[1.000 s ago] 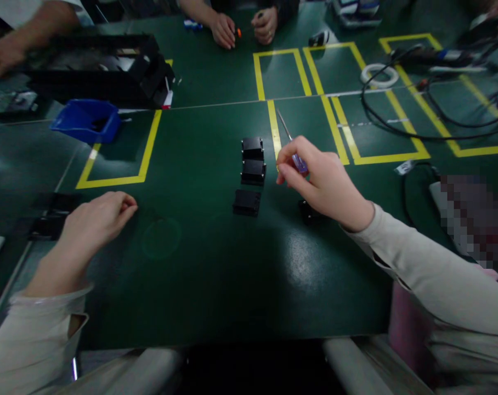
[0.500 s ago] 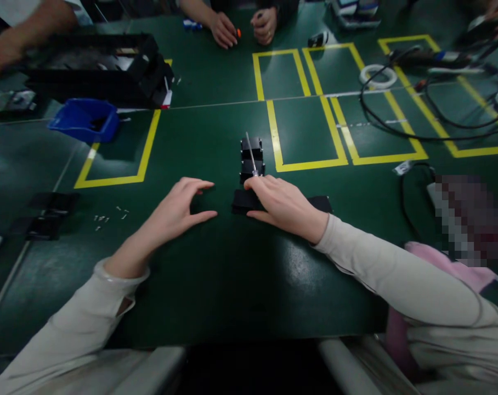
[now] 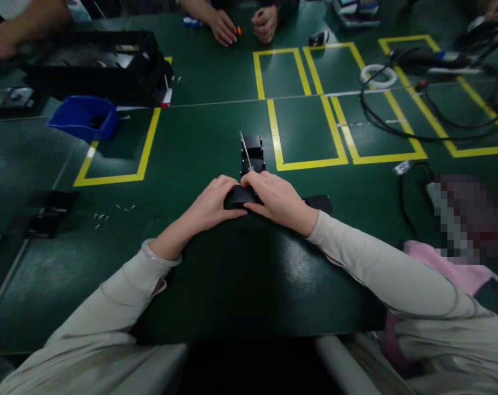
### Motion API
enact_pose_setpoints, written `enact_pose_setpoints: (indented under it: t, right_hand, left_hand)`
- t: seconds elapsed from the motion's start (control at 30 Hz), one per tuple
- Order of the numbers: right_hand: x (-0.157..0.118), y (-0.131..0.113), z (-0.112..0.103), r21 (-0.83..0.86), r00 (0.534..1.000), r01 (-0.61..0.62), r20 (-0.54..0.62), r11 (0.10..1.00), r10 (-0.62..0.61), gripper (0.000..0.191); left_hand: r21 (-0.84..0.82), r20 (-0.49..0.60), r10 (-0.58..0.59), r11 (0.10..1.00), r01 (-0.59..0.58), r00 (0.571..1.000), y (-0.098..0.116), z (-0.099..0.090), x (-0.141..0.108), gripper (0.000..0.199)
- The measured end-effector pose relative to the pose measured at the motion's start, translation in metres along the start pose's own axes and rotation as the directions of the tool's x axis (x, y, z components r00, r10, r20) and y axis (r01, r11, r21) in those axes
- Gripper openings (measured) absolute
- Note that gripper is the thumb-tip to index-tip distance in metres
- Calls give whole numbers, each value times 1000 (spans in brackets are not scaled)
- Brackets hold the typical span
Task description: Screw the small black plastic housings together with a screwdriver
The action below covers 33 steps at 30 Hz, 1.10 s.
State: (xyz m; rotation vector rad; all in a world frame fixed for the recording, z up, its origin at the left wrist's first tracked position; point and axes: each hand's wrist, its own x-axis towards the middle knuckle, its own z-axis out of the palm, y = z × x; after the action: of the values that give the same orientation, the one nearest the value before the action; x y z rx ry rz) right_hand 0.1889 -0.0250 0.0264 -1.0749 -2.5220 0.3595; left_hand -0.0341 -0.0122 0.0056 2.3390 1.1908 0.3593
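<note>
My left hand (image 3: 210,206) is closed on the left end of a small black block (image 3: 244,195), thumb along its near side and fingers on its far side. My right hand (image 3: 279,198) holds a screwdriver (image 3: 245,149), whose thin metal shaft points up and away; the handle is mostly hidden in the fingers. The same hand's thumb and fingers also touch the block's right part. Just beyond, more black blocks (image 3: 254,145) with small silver points at their sides stand in a row. A flat black piece (image 3: 320,203) lies right of my right wrist.
Small screws (image 3: 101,217) lie scattered at left, near more black parts (image 3: 47,219). Farther back are a blue bin (image 3: 82,118) and a long black tray (image 3: 88,74). Cables (image 3: 397,131) and a white ring (image 3: 378,76) lie at right. Another person's hands (image 3: 224,28) rest across the table.
My left hand has moved right and closed on the black block; before, it was apart with fingers spread. The screwdriver shaft has tilted slightly left in my right hand.
</note>
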Motion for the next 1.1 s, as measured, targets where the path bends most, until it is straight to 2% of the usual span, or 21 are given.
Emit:
enact_pose_setpoints:
  t: [0.13,0.23,0.37,0.47,0.53,0.63,0.77,0.83,0.9,0.97,1.0,1.07,1.1]
  right_hand:
    - [-10,0,-10,79,999,-17,-46,997,21,36]
    - [-21,0,-14,120,995,17,-104,993,-5,40]
    - [-33,1,-16,123,979,98,-191,988,-74,43]
    - [-40,3,-20,217,978,114,-195,970,-71,43]
    - [-43,5,-24,318,973,82,-232,944,-6,43]
    - [-48,12,-28,415,932,36,-341,909,119,29]
    - [-52,19,-24,443,920,29,-362,896,149,13]
    - [-53,21,-21,441,915,21,-369,897,160,11]
    - [-54,22,-18,442,910,17,-378,897,169,10]
    - [-55,22,-16,454,909,15,-378,891,178,9]
    - [-55,23,-15,462,909,13,-375,887,182,9]
    - [-55,24,-14,480,913,5,-359,877,192,8]
    - [-55,24,-14,486,915,0,-352,874,196,7]
  left_hand:
    - [-75,-96,61,995,-69,994,8,-3,-5,68]
    - [-137,-194,154,974,-182,969,19,-7,-10,56]
    - [-43,-284,245,962,-268,927,36,-9,-13,40]
    - [61,-309,284,958,-279,908,45,-9,-15,35]
    - [99,-323,280,960,-261,904,47,-8,-16,34]
    - [102,-339,235,972,-213,911,46,-6,-19,34]
    - [76,-342,184,983,-168,922,45,-4,-21,34]
    - [24,-353,156,987,-158,923,47,-4,-22,36]
    - [-130,-353,81,982,-135,932,50,-4,-22,40]
    - [-421,-295,-60,904,-74,954,55,-4,-22,43]
    - [-591,-234,-138,806,-28,962,58,-4,-22,44]
    - [-854,-84,-267,515,68,960,64,-4,-22,43]
    - [-923,-10,-314,368,112,949,67,-4,-21,43]
